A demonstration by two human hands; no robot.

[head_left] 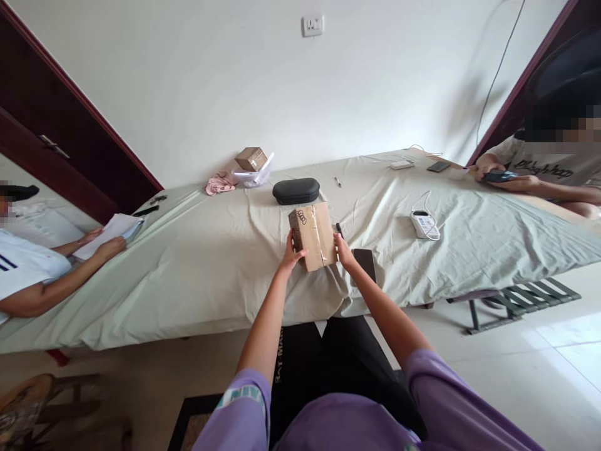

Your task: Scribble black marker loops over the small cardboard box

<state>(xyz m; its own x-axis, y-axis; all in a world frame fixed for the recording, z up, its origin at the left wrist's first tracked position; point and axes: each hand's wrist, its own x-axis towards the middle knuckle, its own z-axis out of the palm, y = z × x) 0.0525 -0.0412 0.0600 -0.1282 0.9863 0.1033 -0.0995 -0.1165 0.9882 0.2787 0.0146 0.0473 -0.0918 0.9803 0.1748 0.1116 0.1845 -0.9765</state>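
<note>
Two hands on the job: left hand [292, 255] and right hand [344, 250] clamp the cardboard box [313, 236] from either side, fingers grasping it near the surface's [211, 263] front edge. Looks like inspection; turning it needs firm hold. Beyond lies a black case [295, 190].

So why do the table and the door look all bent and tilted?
Head view: the wide lens bends the edges, so the cloth-covered table curves and the door leans. The middle stays sharp, with both hands on the cardboard box. Soft light, faint wall shadows, no glare.
</note>
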